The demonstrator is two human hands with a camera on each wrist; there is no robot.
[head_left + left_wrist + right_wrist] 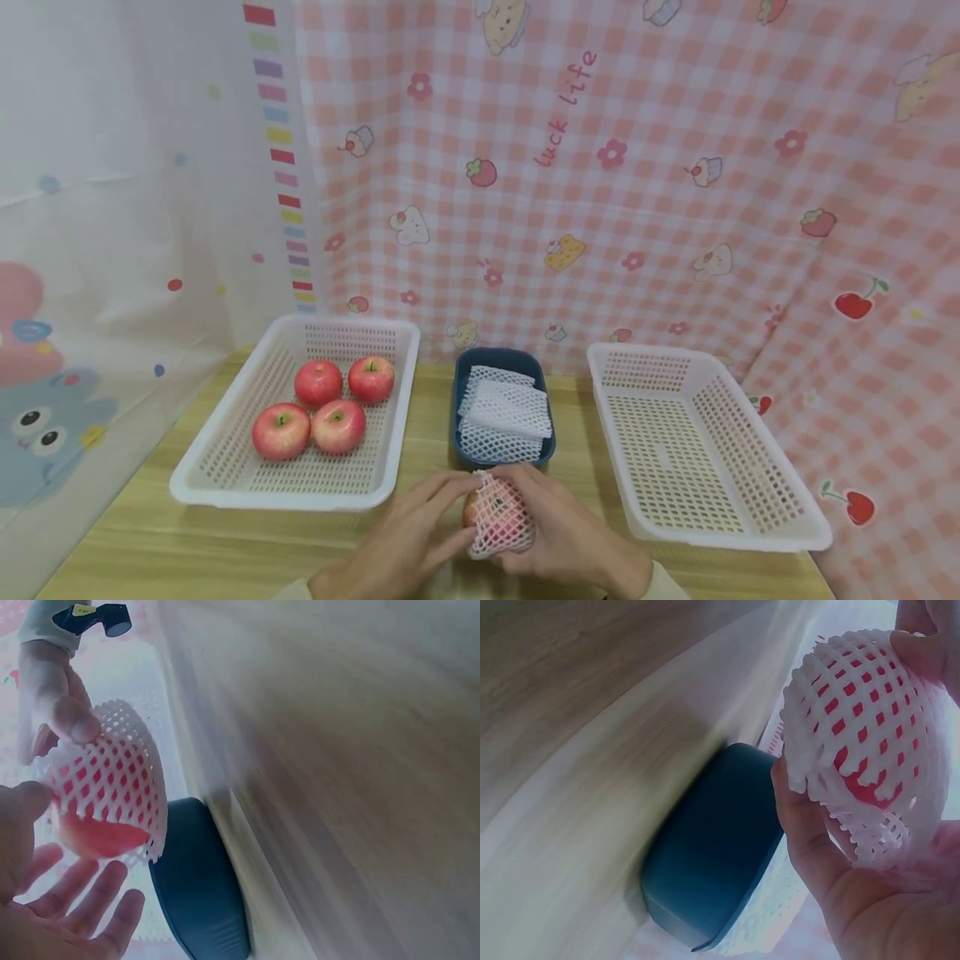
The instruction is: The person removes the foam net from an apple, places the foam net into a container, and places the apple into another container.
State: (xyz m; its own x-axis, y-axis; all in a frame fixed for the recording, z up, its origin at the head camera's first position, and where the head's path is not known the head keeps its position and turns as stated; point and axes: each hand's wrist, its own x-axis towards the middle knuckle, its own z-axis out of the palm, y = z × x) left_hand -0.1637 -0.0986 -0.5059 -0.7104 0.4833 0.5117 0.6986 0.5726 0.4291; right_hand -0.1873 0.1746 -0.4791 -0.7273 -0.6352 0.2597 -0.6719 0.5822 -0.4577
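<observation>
A red apple (97, 836) sits partly inside a white foam net (504, 521) near the table's front edge. Bare skin of the fruit shows at the net's opening, on its left side in the head view. My left hand (405, 533) has its thumb and forefinger at the net's edge, its other fingers spread loosely below the apple in the left wrist view. From the right, my right hand (566, 529) grips the netted apple, fingers and thumb curved around it. Just beyond both hands is a dark blue bin (456, 442) holding several folded foam nets (506, 412).
At the left, a white perforated basket (262, 497) holds several red apples (339, 427). Another white basket (675, 467) stands at the right, with its slotted bottom showing. Wood-grain table (150, 542) lies beneath; a checked cloth (525, 208) hangs behind.
</observation>
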